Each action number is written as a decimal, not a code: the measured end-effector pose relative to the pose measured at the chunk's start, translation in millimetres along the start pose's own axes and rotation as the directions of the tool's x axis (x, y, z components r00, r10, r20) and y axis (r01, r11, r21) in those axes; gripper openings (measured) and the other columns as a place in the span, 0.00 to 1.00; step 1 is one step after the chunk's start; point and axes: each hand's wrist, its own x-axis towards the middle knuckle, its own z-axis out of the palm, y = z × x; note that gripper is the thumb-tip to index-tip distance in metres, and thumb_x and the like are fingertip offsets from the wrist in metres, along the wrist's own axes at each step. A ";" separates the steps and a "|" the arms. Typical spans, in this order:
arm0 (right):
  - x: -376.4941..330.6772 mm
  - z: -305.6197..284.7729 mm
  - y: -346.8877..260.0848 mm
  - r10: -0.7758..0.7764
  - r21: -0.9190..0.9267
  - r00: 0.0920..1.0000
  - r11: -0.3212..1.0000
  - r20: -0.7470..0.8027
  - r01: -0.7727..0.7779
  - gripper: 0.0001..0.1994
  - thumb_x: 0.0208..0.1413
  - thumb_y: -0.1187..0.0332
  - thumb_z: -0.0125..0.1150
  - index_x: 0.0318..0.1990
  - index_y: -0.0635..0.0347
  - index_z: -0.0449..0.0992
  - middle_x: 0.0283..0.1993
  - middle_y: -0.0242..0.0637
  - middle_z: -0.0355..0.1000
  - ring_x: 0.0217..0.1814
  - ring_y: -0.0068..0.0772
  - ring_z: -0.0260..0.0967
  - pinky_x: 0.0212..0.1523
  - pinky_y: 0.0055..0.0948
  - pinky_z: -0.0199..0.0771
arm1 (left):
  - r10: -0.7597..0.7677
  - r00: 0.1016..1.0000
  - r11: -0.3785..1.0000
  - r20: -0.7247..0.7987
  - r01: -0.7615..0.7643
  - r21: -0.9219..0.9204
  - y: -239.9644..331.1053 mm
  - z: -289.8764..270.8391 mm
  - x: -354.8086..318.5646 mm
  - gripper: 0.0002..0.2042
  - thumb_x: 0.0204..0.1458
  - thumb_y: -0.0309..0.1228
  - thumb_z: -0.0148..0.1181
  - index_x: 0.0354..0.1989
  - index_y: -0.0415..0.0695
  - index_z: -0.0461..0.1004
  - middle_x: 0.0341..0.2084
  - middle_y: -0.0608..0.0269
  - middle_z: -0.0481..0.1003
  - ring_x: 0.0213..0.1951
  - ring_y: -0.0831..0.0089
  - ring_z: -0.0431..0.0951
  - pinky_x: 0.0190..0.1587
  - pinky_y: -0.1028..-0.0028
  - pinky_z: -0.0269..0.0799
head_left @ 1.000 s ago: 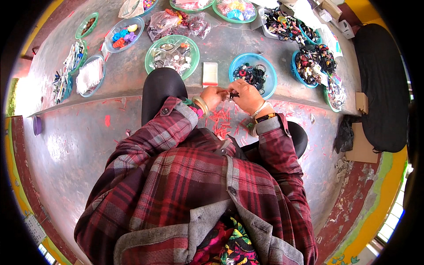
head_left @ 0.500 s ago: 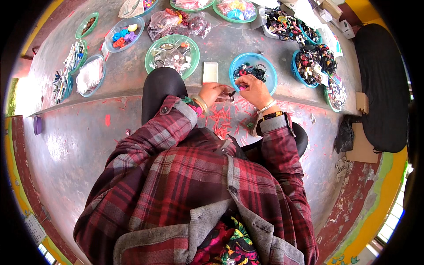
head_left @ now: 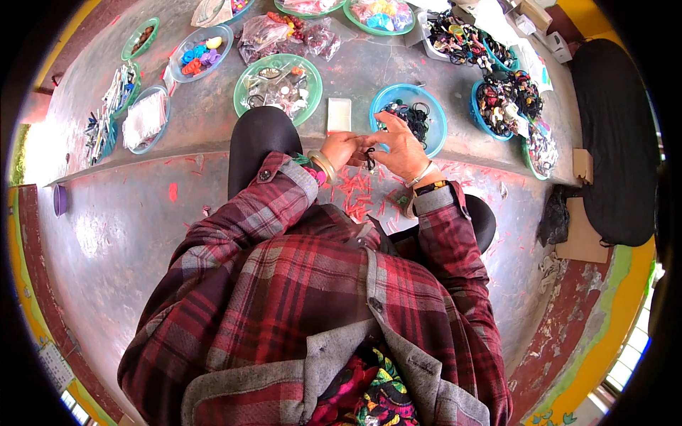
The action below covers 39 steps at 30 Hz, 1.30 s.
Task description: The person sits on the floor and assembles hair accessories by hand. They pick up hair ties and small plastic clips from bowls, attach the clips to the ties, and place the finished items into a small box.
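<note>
My left hand (head_left: 342, 149) is closed, its fingertips pinched together on a small black hair tie (head_left: 370, 159) that hangs below them. My right hand (head_left: 401, 150) meets it from the right, thumb and a finger brought together beside the left fingertips. Anything between those right fingers is too small to make out. Just beyond my right hand is a blue basin (head_left: 441, 128) holding a tangle of mostly black hair ties (head_left: 415, 117). Left of the basin, close to my left hand, lies a small white rectangular tray (head_left: 339, 115).
Red scraps (head_left: 355, 195) are scattered on the lower floor below my hands. A raised ledge holds a green basin (head_left: 317, 92) with clear bags, a blue basin (head_left: 477, 119) of dark bands at the right, and a basin (head_left: 226, 48) of coloured bundles. A black cushion (head_left: 612, 142) lies far right.
My right hand has drawn back from over the blue basin to my left fingertips. The pink item seen at its fingers is no longer visible. My left hand has hardly moved.
</note>
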 end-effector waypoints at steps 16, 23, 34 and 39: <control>-2.8 14.1 15.4 0.004 -0.008 1.000 1.000 0.007 -0.004 0.06 0.35 0.70 0.59 0.25 0.57 0.77 0.48 0.47 0.65 0.52 0.48 0.60 0.52 0.36 0.59 | 0.024 1.000 0.998 0.006 -0.024 0.062 -4.1 -1.4 2.8 0.11 0.52 0.29 0.43 0.39 0.39 0.70 0.27 0.64 0.72 0.27 0.75 0.74 0.26 0.76 0.75; -1.8 21.9 15.9 0.053 -0.093 0.996 0.994 -0.068 -0.060 0.05 0.33 0.71 0.59 0.23 0.56 0.77 0.45 0.49 0.67 0.50 0.49 0.61 0.52 0.36 0.60 | 0.161 0.983 0.955 0.085 -0.177 0.239 -10.9 -5.2 6.1 0.11 0.52 0.29 0.44 0.38 0.39 0.71 0.27 0.64 0.72 0.27 0.75 0.74 0.26 0.75 0.74; -1.7 40.1 20.1 0.074 -0.137 0.994 0.989 0.075 -0.064 0.08 0.36 0.65 0.54 0.24 0.54 0.78 0.41 0.49 0.70 0.54 0.42 0.59 0.59 0.36 0.50 | 0.071 0.988 0.997 0.138 -0.076 0.024 -9.6 -0.7 1.3 0.11 0.54 0.30 0.43 0.39 0.38 0.70 0.30 0.62 0.73 0.31 0.72 0.75 0.34 0.74 0.73; -1.7 39.7 18.9 0.106 -0.247 0.991 0.966 0.087 -0.082 0.09 0.37 0.63 0.54 0.23 0.55 0.78 0.36 0.48 0.71 0.53 0.41 0.60 0.60 0.37 0.47 | 0.043 0.986 0.999 0.162 -0.037 -0.038 -12.9 0.6 3.7 0.12 0.54 0.30 0.43 0.39 0.36 0.70 0.31 0.61 0.73 0.33 0.72 0.75 0.36 0.74 0.73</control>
